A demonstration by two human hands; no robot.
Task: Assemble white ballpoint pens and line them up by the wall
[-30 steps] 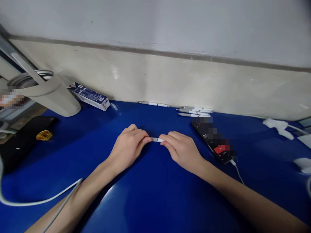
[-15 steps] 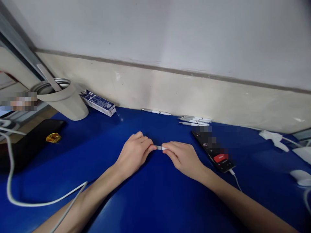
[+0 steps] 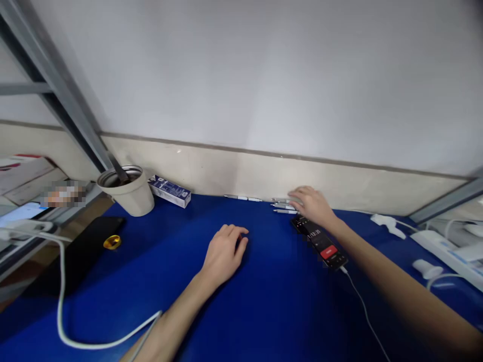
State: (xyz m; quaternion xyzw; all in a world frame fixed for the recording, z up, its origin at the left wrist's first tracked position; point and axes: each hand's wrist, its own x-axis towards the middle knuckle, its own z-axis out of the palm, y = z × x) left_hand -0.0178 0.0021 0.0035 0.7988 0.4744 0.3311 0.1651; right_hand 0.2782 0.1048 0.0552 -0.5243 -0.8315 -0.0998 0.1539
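My left hand (image 3: 224, 254) rests on the blue table (image 3: 271, 306), fingers loosely curled, with no object showing in it. My right hand (image 3: 311, 205) reaches far forward, its fingertips at a small group of white-and-silver pens (image 3: 285, 205) lying along the wall. Its palm sits just above a black smartphone (image 3: 319, 241) showing a timer and a red button. A single pen (image 3: 241, 198) lies alone further left. The short white pen piece held between my hands earlier does not show; my hands may hide it.
A beige cup (image 3: 128, 193) and a blue-and-white box (image 3: 169, 191) stand at the back left. A black pad (image 3: 75, 256) with a gold coil (image 3: 112, 242) lies left, crossed by a white cable (image 3: 60, 296). A power strip (image 3: 445, 251) sits right.
My hands have parted: the right moved forward to the pens, the left drew back and down. The white pen piece no longer shows. The view has tilted upward, showing more wall.
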